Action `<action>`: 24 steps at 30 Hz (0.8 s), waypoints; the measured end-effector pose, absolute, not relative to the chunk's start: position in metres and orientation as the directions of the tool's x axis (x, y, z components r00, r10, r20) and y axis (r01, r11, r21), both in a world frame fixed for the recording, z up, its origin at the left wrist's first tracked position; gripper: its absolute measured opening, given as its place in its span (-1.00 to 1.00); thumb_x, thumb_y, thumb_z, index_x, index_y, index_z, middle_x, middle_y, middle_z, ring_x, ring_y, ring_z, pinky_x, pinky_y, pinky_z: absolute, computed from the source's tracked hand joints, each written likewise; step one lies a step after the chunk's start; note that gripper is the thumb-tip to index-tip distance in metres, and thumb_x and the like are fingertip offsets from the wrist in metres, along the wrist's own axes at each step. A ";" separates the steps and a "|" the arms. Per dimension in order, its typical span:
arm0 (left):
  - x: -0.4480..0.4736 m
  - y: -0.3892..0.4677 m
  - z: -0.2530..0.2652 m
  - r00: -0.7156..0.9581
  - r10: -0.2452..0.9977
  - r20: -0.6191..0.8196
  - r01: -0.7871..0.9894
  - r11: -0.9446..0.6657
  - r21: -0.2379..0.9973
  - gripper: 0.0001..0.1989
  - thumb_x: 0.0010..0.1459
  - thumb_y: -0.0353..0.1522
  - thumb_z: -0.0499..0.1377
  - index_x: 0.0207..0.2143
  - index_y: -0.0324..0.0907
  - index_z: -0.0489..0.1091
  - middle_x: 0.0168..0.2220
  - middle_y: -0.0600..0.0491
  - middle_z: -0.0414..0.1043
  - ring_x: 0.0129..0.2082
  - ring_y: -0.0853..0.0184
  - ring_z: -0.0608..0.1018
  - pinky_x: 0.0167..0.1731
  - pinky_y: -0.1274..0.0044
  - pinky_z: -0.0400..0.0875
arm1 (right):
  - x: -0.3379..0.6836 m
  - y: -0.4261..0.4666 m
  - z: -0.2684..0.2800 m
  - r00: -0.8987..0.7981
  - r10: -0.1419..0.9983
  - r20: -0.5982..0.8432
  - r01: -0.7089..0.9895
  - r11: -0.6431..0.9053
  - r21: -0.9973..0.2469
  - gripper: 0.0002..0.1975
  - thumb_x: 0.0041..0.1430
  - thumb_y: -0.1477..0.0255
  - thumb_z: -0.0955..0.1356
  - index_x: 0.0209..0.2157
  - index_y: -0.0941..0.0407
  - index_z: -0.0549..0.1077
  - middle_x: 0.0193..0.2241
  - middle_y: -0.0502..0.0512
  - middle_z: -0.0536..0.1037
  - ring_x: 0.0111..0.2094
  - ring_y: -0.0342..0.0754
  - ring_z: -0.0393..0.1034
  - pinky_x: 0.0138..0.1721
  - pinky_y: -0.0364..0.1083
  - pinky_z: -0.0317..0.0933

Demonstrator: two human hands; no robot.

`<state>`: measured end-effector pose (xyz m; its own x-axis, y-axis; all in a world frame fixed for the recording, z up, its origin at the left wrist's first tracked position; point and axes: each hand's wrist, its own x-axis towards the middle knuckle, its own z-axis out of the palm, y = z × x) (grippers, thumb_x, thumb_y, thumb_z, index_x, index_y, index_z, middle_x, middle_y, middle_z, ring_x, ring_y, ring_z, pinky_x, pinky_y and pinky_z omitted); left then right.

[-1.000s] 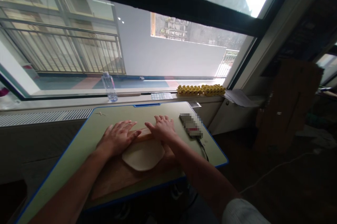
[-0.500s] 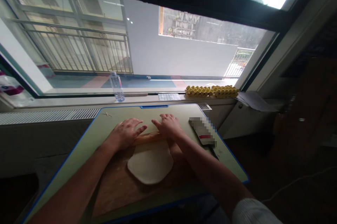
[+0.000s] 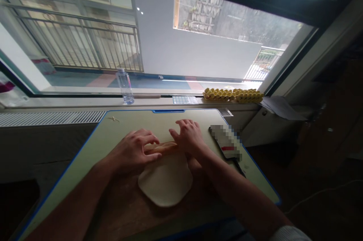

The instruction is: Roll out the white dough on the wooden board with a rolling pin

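Note:
A wooden rolling pin point(image 3: 166, 149) lies across the far part of a pale sheet of rolled-out dough point(image 3: 166, 184). Under the dough is a brown wooden board point(image 3: 121, 207). My left hand point(image 3: 137, 148) is curled over the pin's left end, its thumb on the near side and its fingers on the far side. At the other end, my right hand point(image 3: 190, 135) rests its palm on the pin, fingers stretched forward and thumb out to the side. Both hands hide the pin's ends. A thin strip of dough also shows beyond the pin.
The pale table point(image 3: 136, 120) has a blue edge. A blurred-out flat object point(image 3: 225, 142) with a dark handle-like part lies right of my right arm. Small scraps point(image 3: 114, 119) sit far left. On the windowsill stand a clear bottle point(image 3: 124, 87) and yellow egg trays point(image 3: 232, 95).
My left hand's fingers have curled more, and its thumb has come down to the near side of the pin. The right hand stays on the pin. The view has tilted slightly downward.

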<state>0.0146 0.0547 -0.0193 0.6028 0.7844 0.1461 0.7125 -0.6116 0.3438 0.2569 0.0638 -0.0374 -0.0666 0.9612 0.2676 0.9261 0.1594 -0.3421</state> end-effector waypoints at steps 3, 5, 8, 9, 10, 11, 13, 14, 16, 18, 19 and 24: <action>0.020 0.045 -0.012 0.640 0.761 0.104 0.707 -0.637 0.307 -0.84 0.17 -0.20 0.31 -0.21 0.01 0.60 -0.16 0.07 0.63 -0.08 0.17 0.60 0.00 0.31 0.38 | 0.258 0.064 -0.037 -0.064 0.960 0.273 0.923 0.161 -0.350 -0.59 0.46 0.14 0.38 0.14 0.12 0.59 0.17 0.27 0.61 0.23 0.21 0.42 0.31 0.17 0.12; 0.023 0.042 -0.010 0.639 0.764 0.089 0.715 -0.633 0.298 -0.89 0.16 -0.24 0.27 -0.26 -0.01 0.57 -0.20 0.09 0.61 -0.13 0.18 0.59 -0.02 0.30 0.35 | 0.259 0.064 -0.036 -0.059 0.956 0.289 0.916 0.167 -0.366 -0.61 0.47 0.15 0.39 0.13 0.10 0.60 0.14 0.25 0.64 0.20 0.19 0.45 0.31 0.16 0.13; 0.022 0.045 -0.011 0.600 0.794 0.092 0.746 -0.598 0.294 -0.87 0.18 -0.23 0.23 -0.26 -0.01 0.56 -0.20 0.09 0.61 -0.14 0.18 0.59 0.01 0.29 0.35 | 0.263 0.065 -0.031 -0.039 0.940 0.339 0.894 0.184 -0.408 -0.64 0.47 0.16 0.40 0.11 0.09 0.62 0.08 0.22 0.67 0.15 0.15 0.50 0.28 0.11 0.17; 0.020 0.048 -0.012 0.576 0.811 0.102 0.761 -0.578 0.295 -0.84 0.19 -0.22 0.22 -0.23 -0.01 0.56 -0.17 0.08 0.62 -0.12 0.17 0.60 0.02 0.28 0.35 | 0.265 0.065 -0.028 -0.030 0.934 0.357 0.885 0.191 -0.425 -0.65 0.48 0.17 0.41 0.09 0.09 0.62 0.07 0.22 0.68 0.14 0.14 0.51 0.27 0.10 0.20; 0.018 0.052 -0.013 0.549 0.828 0.116 0.776 -0.556 0.298 -0.81 0.19 -0.21 0.21 -0.20 -0.01 0.57 -0.14 0.07 0.63 -0.09 0.16 0.60 0.04 0.28 0.35 | 0.267 0.066 -0.026 -0.019 0.927 0.374 0.874 0.197 -0.444 -0.66 0.48 0.18 0.41 0.08 0.10 0.63 0.06 0.22 0.68 0.13 0.14 0.52 0.25 0.09 0.22; 0.015 0.056 -0.015 0.517 0.846 0.132 0.792 -0.531 0.303 -0.77 0.19 -0.19 0.20 -0.16 -0.01 0.58 -0.10 0.06 0.63 -0.06 0.14 0.60 0.05 0.28 0.36 | 0.269 0.066 -0.023 -0.006 0.920 0.391 0.863 0.202 -0.462 -0.67 0.47 0.19 0.41 0.06 0.10 0.64 0.05 0.22 0.69 0.11 0.14 0.53 0.23 0.08 0.24; 0.007 0.067 -0.020 0.449 0.877 0.169 0.821 -0.480 0.310 -0.69 0.19 -0.16 0.18 -0.09 -0.03 0.58 -0.03 0.02 0.64 0.01 0.11 0.60 0.07 0.28 0.38 | 0.275 0.068 -0.018 0.021 0.907 0.421 0.838 0.214 -0.502 -0.70 0.45 0.21 0.43 0.03 0.09 0.65 0.04 0.22 0.69 0.09 0.13 0.54 0.17 0.06 0.29; 0.003 0.072 -0.024 0.409 0.894 0.181 0.838 -0.447 0.314 -0.67 0.18 -0.16 0.16 -0.08 -0.05 0.58 -0.01 0.01 0.64 0.02 0.10 0.60 0.07 0.27 0.38 | 0.278 0.069 -0.015 0.032 0.901 0.434 0.823 0.222 -0.523 -0.72 0.44 0.22 0.43 0.01 0.09 0.66 0.02 0.20 0.69 0.06 0.11 0.55 0.12 0.03 0.31; -0.004 0.081 -0.031 0.351 0.918 0.182 0.859 -0.393 0.328 -0.62 0.18 -0.14 0.15 -0.04 -0.06 0.57 0.02 -0.01 0.64 0.04 0.09 0.60 0.09 0.26 0.39 | 0.283 0.071 -0.011 0.054 0.903 0.425 0.795 0.219 -0.566 -0.75 0.43 0.23 0.43 -0.07 0.08 0.67 -0.08 0.16 0.71 -0.07 0.05 0.56 -0.02 -0.03 0.32; -0.010 0.088 -0.037 0.320 0.932 0.169 0.879 -0.359 0.314 -0.59 0.18 -0.12 0.14 -0.03 -0.06 0.58 0.03 -0.03 0.64 0.07 0.06 0.60 0.11 0.24 0.39 | 0.288 0.071 -0.007 0.034 0.939 0.342 0.781 0.189 -0.595 -0.73 0.41 0.20 0.43 -0.18 0.09 0.67 -0.27 0.09 0.70 -0.25 -0.02 0.53 -0.19 -0.09 0.27; -0.011 0.090 -0.040 0.313 0.937 0.157 0.889 -0.347 0.298 -0.59 0.17 -0.11 0.13 -0.03 -0.06 0.59 0.04 -0.03 0.65 0.08 0.05 0.59 0.12 0.22 0.39 | 0.289 0.071 -0.006 -0.003 0.962 0.274 0.782 0.174 -0.599 -0.71 0.40 0.17 0.43 -0.24 0.10 0.67 -0.35 0.05 0.67 -0.32 -0.05 0.49 -0.26 -0.11 0.23; -0.013 0.094 -0.045 0.287 0.951 0.114 0.915 -0.308 0.260 -0.58 0.13 -0.10 0.16 -0.04 0.00 0.63 0.03 -0.01 0.68 0.07 0.04 0.62 0.11 0.23 0.41 | 0.288 0.064 -0.002 -0.231 0.973 -0.003 0.831 0.195 -0.521 -0.75 0.30 0.24 0.48 -0.39 0.10 0.64 -0.48 0.00 0.60 -0.42 -0.11 0.39 -0.38 -0.13 0.10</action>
